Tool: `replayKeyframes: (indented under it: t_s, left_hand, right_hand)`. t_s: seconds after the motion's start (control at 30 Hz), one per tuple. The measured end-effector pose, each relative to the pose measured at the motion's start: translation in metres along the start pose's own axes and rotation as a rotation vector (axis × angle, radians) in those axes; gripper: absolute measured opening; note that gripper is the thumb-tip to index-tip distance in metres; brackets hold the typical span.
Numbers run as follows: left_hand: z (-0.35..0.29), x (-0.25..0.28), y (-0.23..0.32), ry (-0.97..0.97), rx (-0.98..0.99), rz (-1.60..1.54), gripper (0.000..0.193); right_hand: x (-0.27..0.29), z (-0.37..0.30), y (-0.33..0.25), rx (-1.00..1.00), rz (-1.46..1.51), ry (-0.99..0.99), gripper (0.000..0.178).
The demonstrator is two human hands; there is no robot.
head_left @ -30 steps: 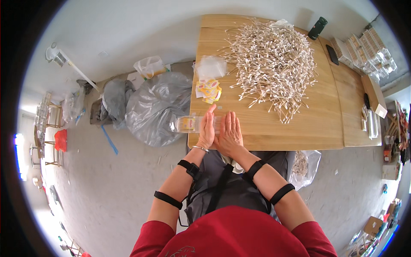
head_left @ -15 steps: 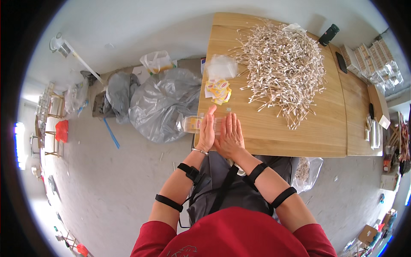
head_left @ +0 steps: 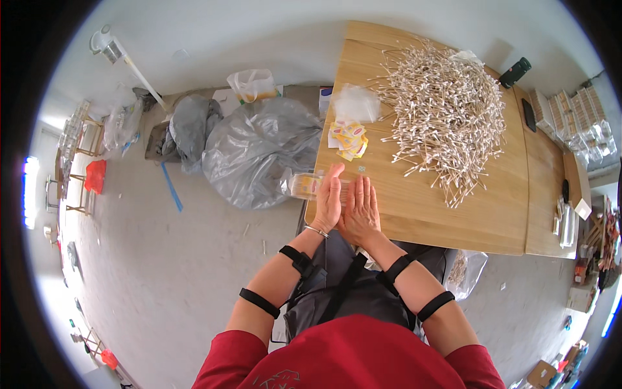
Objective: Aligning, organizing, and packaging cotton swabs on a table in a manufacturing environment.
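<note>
At the near left corner of the wooden table [head_left: 440,223], my left hand [head_left: 328,201] stands on edge with its fingers stretched out together. My right hand [head_left: 360,209] lies palm down beside it, fingers extended. A row of cotton swabs shows between the two hands and under the right one. To the left of my left hand, a clear plastic packet [head_left: 302,185] with a yellow label juts past the table edge; my left hand covers its right end. Beyond the hands sit yellow-and-white printed cards [head_left: 348,139] and a stack of clear plastic bags [head_left: 356,104].
A big heap of loose cotton swabs [head_left: 447,117] covers the table's middle. A black bottle [head_left: 516,72] and a dark phone-like slab [head_left: 529,115] are at the far right, near stacked packs [head_left: 576,120]. A large grey plastic bag [head_left: 259,152] fills the floor left of the table.
The view has shifted, so the table appears farther right and slightly turned. Both hands keep almost the same pose by the packet, a little closer together.
</note>
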State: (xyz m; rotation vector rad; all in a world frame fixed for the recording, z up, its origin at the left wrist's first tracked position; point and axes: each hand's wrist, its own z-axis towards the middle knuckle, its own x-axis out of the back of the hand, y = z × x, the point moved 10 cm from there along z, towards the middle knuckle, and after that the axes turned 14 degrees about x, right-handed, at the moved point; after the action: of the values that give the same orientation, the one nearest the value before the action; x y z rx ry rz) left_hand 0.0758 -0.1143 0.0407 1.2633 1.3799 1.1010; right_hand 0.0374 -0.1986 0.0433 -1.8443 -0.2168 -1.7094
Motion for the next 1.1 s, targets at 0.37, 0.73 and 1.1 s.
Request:
replayKeyframes:
  t_s: [0.37,0.73,1.1]
  left_hand:
    - [-0.005,0.047,0.043,0.143,-0.155,0.46,0.044]
    - [0.028,0.11,-0.043,0.117,0.122,0.397,0.049]
    - [0.031,0.103,-0.05,-0.066,0.203,-0.052,0.048]
  right_hand:
    - [0.0,0.005,-0.008,-0.018,-0.003,0.06,0.084]
    - [-0.002,0.02,-0.025,-0.048,-0.018,0.004,0.092]
    - [-0.01,0.038,-0.045,-0.028,0.003,0.043,0.091]
